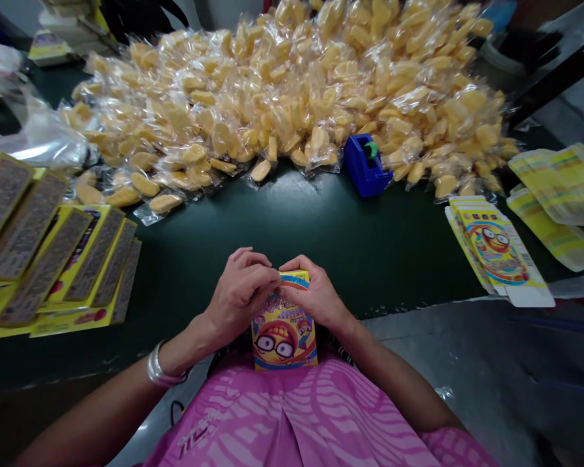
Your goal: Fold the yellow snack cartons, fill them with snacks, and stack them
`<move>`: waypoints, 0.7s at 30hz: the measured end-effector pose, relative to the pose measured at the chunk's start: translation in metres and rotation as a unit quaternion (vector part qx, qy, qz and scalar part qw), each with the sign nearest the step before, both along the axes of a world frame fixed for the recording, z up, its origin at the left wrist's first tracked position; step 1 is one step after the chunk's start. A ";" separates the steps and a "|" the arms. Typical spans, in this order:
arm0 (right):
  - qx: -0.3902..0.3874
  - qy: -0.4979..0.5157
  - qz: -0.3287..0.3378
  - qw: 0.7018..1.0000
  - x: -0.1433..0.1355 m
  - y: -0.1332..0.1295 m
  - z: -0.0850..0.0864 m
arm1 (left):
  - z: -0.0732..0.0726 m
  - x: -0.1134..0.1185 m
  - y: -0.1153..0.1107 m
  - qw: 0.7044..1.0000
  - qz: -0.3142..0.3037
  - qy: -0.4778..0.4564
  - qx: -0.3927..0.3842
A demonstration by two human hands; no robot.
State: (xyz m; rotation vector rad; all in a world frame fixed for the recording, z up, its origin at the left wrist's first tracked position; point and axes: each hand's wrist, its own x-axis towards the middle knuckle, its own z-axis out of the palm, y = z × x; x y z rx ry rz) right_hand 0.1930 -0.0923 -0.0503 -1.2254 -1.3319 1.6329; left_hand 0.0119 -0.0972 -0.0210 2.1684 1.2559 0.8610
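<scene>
The right hand (321, 298) grasps the yellow carton (283, 334) as the left hand (243, 288), its hold unclear, apparently works the top, next calling for careful pressure.

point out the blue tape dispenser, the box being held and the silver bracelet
Blue tape dispenser (365, 170): head view, on the middle of its body
Held box (283, 332): head view, on its printed front
Silver bracelet (156, 370): head view, on its band
</scene>
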 end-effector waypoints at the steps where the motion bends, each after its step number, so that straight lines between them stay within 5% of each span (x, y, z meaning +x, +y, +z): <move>1: 0.003 -0.003 0.000 1.000 0.000 0.000 0.001 | 0.000 0.000 -0.001 1.000 0.003 -0.009 0.003; 6: 0.004 0.006 0.003 1.000 0.000 -0.002 0.004 | 0.000 0.003 0.000 0.996 0.079 -0.030 0.031; 9: 0.014 0.002 0.001 1.000 0.000 -0.004 0.006 | 0.000 0.004 0.004 0.985 0.096 -0.099 -0.103; 13: 0.047 -0.028 0.000 0.999 0.000 -0.009 0.010 | 0.002 0.002 0.012 0.909 0.071 -0.208 -0.355; 21: 0.109 -0.071 0.042 0.991 -0.001 -0.024 0.021 | 0.010 -0.011 0.025 0.763 0.010 -0.291 -0.577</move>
